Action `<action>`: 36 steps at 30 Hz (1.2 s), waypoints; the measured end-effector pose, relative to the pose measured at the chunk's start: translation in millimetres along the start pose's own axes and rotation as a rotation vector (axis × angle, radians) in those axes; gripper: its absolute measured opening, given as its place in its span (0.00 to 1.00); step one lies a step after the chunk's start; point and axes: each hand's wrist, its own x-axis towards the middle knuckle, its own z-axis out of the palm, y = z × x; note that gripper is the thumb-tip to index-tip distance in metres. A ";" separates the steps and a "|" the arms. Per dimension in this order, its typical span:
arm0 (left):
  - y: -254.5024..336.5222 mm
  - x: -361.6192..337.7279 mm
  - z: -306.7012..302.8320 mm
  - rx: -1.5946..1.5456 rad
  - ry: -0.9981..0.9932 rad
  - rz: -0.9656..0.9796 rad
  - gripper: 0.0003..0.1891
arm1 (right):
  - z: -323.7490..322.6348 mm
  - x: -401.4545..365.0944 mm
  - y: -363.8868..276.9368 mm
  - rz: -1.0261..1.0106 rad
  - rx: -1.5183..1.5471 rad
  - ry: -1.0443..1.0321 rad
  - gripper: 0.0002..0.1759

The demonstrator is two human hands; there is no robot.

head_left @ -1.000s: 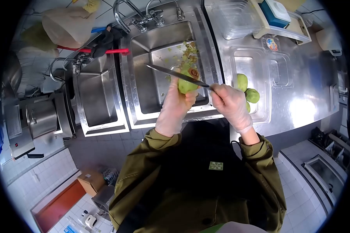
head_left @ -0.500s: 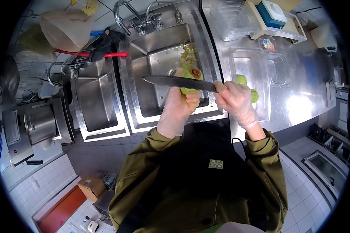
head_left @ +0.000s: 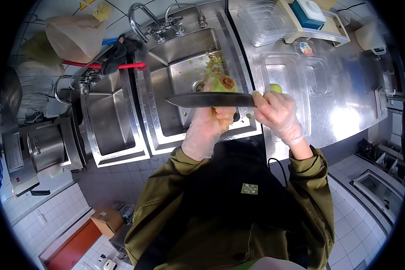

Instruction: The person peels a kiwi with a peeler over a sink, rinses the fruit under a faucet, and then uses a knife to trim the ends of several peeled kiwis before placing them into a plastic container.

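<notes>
Gloved in clear plastic, my left hand (head_left: 202, 130) is wrapped round a green fruit (head_left: 218, 85) above the sink. A rough brown patch shows on the fruit's upper end. My right hand (head_left: 279, 117), also gloved, grips the handle of a large knife (head_left: 207, 100). The blade lies across the fruit in this view, its tip pointing left past my left hand. Behind my right hand, another green fruit (head_left: 275, 88) is partly visible in a clear plastic tray (head_left: 305, 112).
Green and brown scraps (head_left: 213, 64) lie in the large sink (head_left: 164, 81) below the faucet (head_left: 139, 22). A second sink (head_left: 110, 121) is on the left. Stacked clear containers (head_left: 263, 22) and a rack (head_left: 317, 31) stand at the back of the steel counter (head_left: 346, 90).
The knife has come slightly down and towards me over the fruit, its blade now more level. My right hand now covers more of the tray. A small green bit shows beside the knife.
</notes>
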 end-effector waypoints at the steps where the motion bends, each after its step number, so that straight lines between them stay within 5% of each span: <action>1: 0.1 -0.4 -0.3 0.011 -0.003 0.008 0.20 | -0.5 -1.5 0.1 0.001 -0.012 -0.003 0.22; 5: 1.3 -0.9 1.7 0.202 -0.011 0.156 0.20 | -3.4 -1.9 -5.0 0.026 -0.053 -0.027 0.20; 11: -12.2 6.0 1.5 0.560 -0.101 0.673 0.20 | 9.3 0.9 -19.9 0.151 -0.120 0.031 0.17; 20: -18.8 -0.3 8.0 0.872 0.087 1.022 0.23 | 27.5 7.6 -27.1 0.165 -0.027 0.047 0.08; 23: -3.8 3.2 -3.9 0.905 0.117 1.007 0.24 | 32.4 7.9 -27.3 0.206 0.045 -0.036 0.06; 26: 25.0 0.1 -25.5 0.689 -0.026 0.783 0.25 | 28.4 8.9 -35.6 0.368 0.300 -0.095 0.03; 30: 41.8 -17.6 -25.2 0.639 -0.076 0.602 0.26 | 28.5 18.9 -51.3 1.067 1.256 -0.072 0.11; 31: 41.3 -19.3 -26.4 0.637 -0.031 0.627 0.27 | 20.1 28.2 -53.4 1.216 1.341 -0.203 0.14; 36: 39.8 -22.5 -19.7 0.761 -0.006 0.639 0.25 | 24.5 34.2 -59.9 1.303 1.404 -0.253 0.15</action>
